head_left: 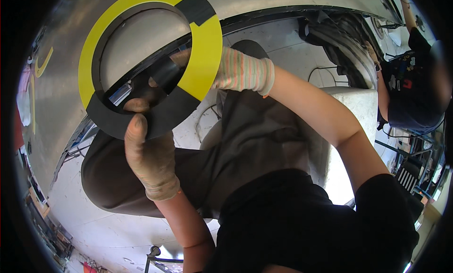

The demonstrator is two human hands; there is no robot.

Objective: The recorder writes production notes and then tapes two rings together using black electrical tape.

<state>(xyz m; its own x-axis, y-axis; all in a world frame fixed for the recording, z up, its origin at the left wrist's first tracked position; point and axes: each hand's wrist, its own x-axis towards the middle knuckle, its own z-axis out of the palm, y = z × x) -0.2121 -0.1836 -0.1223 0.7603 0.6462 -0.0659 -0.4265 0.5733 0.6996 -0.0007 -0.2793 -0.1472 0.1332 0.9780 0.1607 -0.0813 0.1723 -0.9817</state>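
step: positioning yellow-black ring (204, 55) on grey metal panel (61, 103) | left hand (150, 157) pinching ring's lower black edge | right hand (236, 72) behind ring, grip unclear | next: probably align, press flat

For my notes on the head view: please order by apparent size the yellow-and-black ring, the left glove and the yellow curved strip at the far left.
1. yellow-and-black ring, clearly largest.
2. left glove, nearer the camera, so perhaps flattered.
3. yellow curved strip, smallest.

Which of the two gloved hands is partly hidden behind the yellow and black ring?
The right hand, in the striped glove: its fingers go behind the ring. The left hand grips the lower edge in front.
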